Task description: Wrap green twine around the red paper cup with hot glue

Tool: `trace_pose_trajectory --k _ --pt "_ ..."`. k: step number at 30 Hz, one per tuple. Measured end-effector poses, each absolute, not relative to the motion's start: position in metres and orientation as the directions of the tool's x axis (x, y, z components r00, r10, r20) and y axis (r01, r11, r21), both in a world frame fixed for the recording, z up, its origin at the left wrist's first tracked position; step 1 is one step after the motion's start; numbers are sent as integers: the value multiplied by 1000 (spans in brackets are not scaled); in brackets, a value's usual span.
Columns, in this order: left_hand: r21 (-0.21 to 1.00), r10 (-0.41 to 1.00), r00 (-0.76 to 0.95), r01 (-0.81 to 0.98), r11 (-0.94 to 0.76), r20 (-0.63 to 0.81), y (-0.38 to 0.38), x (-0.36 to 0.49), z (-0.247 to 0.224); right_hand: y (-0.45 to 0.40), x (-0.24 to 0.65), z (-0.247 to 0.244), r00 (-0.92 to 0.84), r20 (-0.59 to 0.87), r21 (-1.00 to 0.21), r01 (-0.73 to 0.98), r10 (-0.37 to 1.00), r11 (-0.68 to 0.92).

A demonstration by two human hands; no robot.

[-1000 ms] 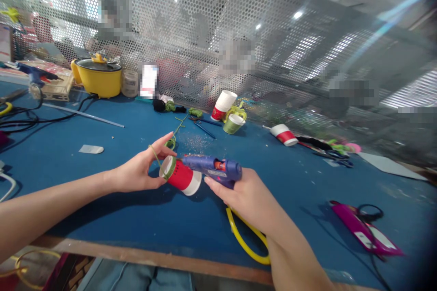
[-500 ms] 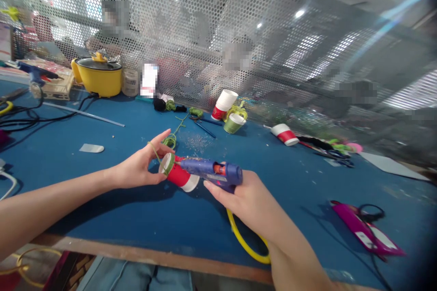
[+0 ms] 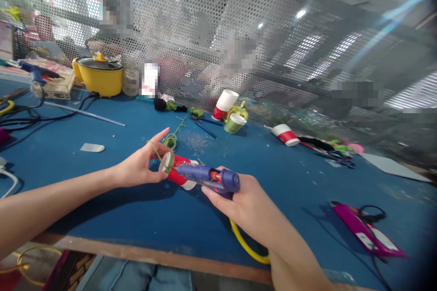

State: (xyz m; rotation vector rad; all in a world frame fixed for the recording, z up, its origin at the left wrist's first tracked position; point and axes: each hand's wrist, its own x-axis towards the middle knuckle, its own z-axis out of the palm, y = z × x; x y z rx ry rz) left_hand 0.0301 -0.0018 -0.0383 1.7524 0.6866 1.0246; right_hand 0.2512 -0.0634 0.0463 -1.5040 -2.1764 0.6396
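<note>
My left hand (image 3: pixel 145 163) grips a red and white paper cup (image 3: pixel 176 177) by its end, thumb below and fingers above. The cup lies on its side above the blue table, with green yarn (image 3: pixel 169 163) around its rim. A strand of the yarn passes over my left fingers and leads to a loose green coil (image 3: pixel 170 141) behind. My right hand (image 3: pixel 235 195) is wrapped round a blue glue gun (image 3: pixel 208 175), whose front end points left, over the cup near the yarn band. The exact nozzle contact is too small to tell.
On the blue table (image 3: pixel 136 227), a yellow pot (image 3: pixel 99 77) stands back left. Behind the hands are paper cups (image 3: pixel 226 103), a green-wrapped cup (image 3: pixel 234 123) and pens. Another cup (image 3: pixel 286 135) lies right, near scissors (image 3: pixel 336 159). A magenta packet (image 3: pixel 367 229) is front right. A perforated screen rises behind.
The glue gun and my right hand have shifted slightly left and down. The cup has tilted a little, while my left hand keeps its hold.
</note>
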Motion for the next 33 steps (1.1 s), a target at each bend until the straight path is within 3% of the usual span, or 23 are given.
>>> trace_pose_trajectory --k 9,28,33 --pt "922 811 482 18 -386 330 -2 30 -38 -65 250 47 -350 75 -569 754 934 329" --pt "824 749 509 126 -552 424 -5 29 -41 -50 249 45 -243 154 -529 798 958 288" --pt "822 750 488 109 -559 446 -6 30 -40 -49 248 43 -209 118 -579 780 971 239"
